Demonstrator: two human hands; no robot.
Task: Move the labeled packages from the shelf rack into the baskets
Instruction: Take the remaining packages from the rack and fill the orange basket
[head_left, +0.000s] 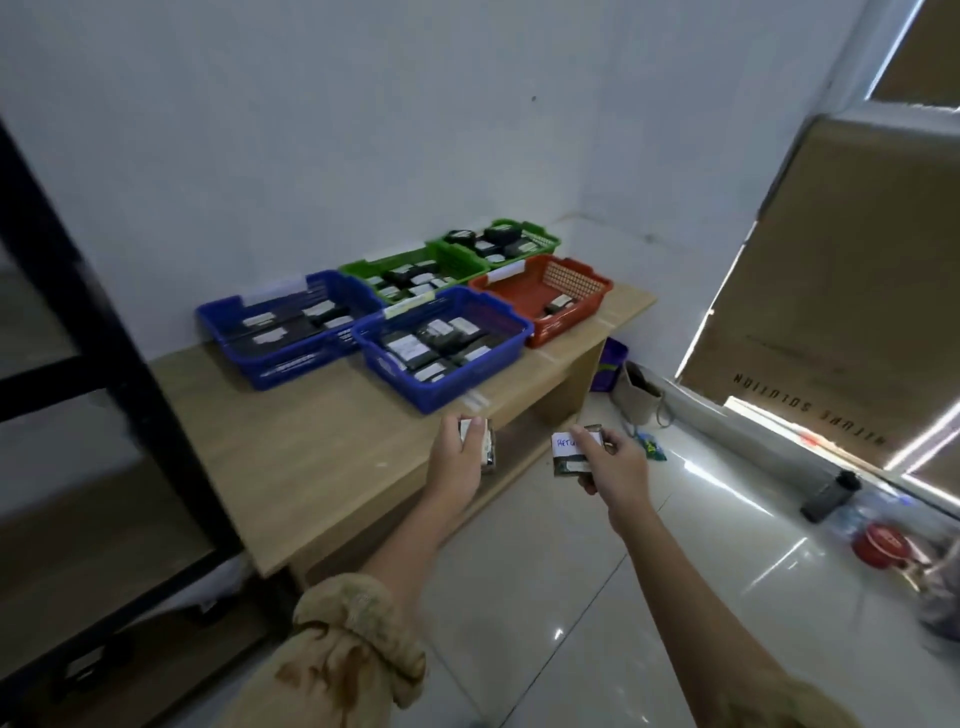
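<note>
Packages are in both hands, held in the air over the near edge of the table (311, 467), short of the baskets. The left package (489, 452) is a small dark block with a white label. The left hand (457, 460) wraps it from above, fingers curled over its top. The right package (570, 460) is pinched in the right hand (615, 467) between thumb and fingers, its handwritten label facing up (the thumb covers part of the writing).

Both look light and fairly stiff, since one hand carries each without strain. The dark wrap seems smooth, so a hold across the short sides, clear of the label, looks safest.

Five baskets stand ahead on the table in a tight cluster. The front blue basket (415, 389) is nearest the hands, and the rear blue basket (260, 371) sits to its left. The near green basket (358, 267) and far green basket (545, 236) are behind, with the orange basket (550, 332) at the right. All hold similar labelled packages — the orange one only a few. The black shelf rack (176, 467) rises at the far left.

Which basket suits each label cannot be told from here.
</note>
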